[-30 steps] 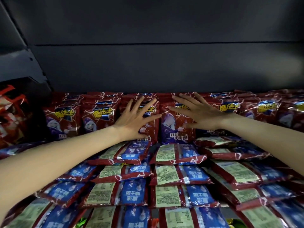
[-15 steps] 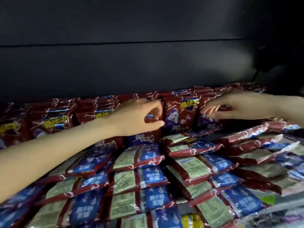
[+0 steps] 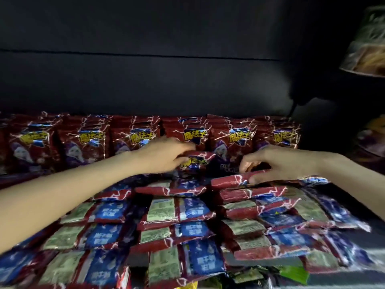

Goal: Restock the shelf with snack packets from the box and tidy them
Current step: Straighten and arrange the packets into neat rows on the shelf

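Two hands are in the thick of it here, both reaching to the back of the shelf (image 3: 354, 255) where the red snack packets stand. The left hand (image 3: 166, 154) has its grip curled around one red packet (image 3: 196, 160), tilted forward and lifted just off the upright row (image 3: 145, 138) that lines the dark back wall (image 3: 145, 80). The right hand (image 3: 279, 163) is clenched on the top packet (image 3: 231, 181) of a flat stack to the right of centre, thumb underneath and fingers over the far edge, though it's pretty blurry so I can't say how many packets it's actually pinching. Between the two hands you can see an upright packet with the wizard face (image 3: 223, 151) showing. In front of all that, the shelf is covered in rows of flat packets (image 3: 166, 232) lying back side up, green label panels and blue patches, overlapping like shingles down to the front edge. A green wrapper (image 3: 293, 273) pokes out at the bottom right. Off to the far right, well apart, there's a different snack bag (image 3: 366, 44) hanging in the dark.
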